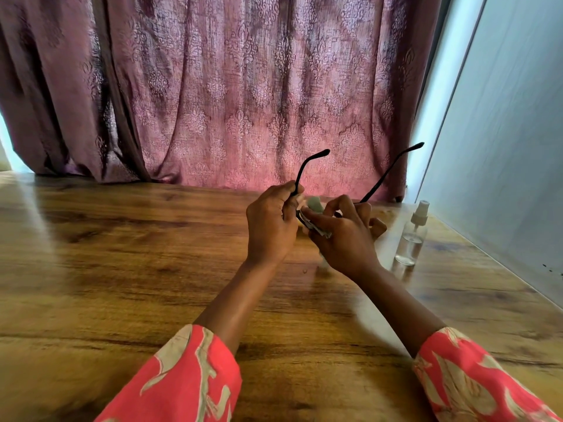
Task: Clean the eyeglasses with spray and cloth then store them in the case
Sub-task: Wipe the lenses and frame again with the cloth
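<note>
Black eyeglasses (384, 175) are held above the wooden table (122, 269), towards its far right corner, temple arms pointing up and away. The left hand (269, 226) curls its fingers around one end of the frame. The right hand (344, 236) pinches a grey cloth (315, 204) against a lens. Wiping appears underway. A spray bottle (411, 236) stands near the right edge. No case is visible; storing comes next.

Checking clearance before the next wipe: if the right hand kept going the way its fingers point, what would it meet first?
The right hand points left, toward the left hand. It would likely meet the eyeglasses and that hand almost at once; depth is unclear.
</note>
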